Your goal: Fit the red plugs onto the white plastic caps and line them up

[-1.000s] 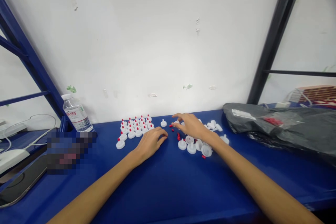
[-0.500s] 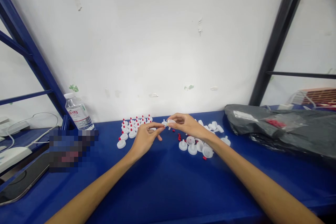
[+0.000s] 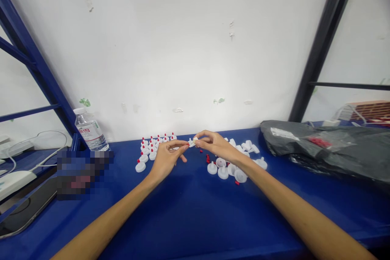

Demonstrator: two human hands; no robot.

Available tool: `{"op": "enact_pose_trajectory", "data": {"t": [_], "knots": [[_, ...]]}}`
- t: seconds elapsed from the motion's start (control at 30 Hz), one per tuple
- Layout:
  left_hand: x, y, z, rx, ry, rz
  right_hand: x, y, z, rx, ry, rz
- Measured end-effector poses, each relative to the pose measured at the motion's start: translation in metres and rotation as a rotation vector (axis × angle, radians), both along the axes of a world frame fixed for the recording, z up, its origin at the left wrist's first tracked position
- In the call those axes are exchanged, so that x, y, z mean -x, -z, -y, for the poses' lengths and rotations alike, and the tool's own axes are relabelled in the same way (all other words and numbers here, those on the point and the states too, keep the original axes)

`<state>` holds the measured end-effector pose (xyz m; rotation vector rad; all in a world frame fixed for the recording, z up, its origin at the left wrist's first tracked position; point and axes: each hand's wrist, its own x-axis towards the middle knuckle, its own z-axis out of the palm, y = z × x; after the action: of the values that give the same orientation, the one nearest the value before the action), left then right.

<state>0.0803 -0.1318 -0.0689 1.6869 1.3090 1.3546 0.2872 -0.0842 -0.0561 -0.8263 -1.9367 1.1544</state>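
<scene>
My left hand (image 3: 164,159) pinches a small red tip (image 3: 188,144) between thumb and fingers. Close against it, my right hand (image 3: 215,146) grips a white nozzle cap (image 3: 191,143), mostly covered by the fingers. Both hands meet above the blue table (image 3: 183,219). Left of them stand rows of white nozzle caps with red tips (image 3: 152,155). Beneath and beside my right forearm lie several loose white nozzle caps (image 3: 223,173), without red tips, among loose red tips (image 3: 208,158). Small white pieces (image 3: 248,146) lie behind that forearm.
A water bottle (image 3: 91,131) stands at the back left by the blue rack post (image 3: 39,65). Near the left edge are a phone (image 3: 27,207) and a white power strip (image 3: 16,183). A dark plastic bag (image 3: 329,150) lies on the right, and a wall (image 3: 183,48) closes the back.
Around the held cap, my left fingers have shifted slightly and now close on the red tip at its end. My right hand stays nearly in place. Objects on the table look unchanged.
</scene>
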Motion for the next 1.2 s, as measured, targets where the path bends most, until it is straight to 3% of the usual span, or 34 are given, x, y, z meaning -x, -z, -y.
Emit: {"op": "enact_pose_trajectory", "data": {"t": [0.47, 0.9, 1.2], "knots": [[0.002, -0.001, 0.001, -0.017, -0.038, -0.035, 0.003, 0.007, -0.003, -0.016, -0.025, -0.050], [-0.001, -0.005, 0.006, -0.026, -0.027, -0.069, 0.003, -0.002, 0.010, -0.008, -0.135, -0.106], [0.005, -0.001, 0.010, -0.194, -0.002, -0.137, 0.001, 0.001, 0.012, 0.066, -0.237, -0.102]]}}
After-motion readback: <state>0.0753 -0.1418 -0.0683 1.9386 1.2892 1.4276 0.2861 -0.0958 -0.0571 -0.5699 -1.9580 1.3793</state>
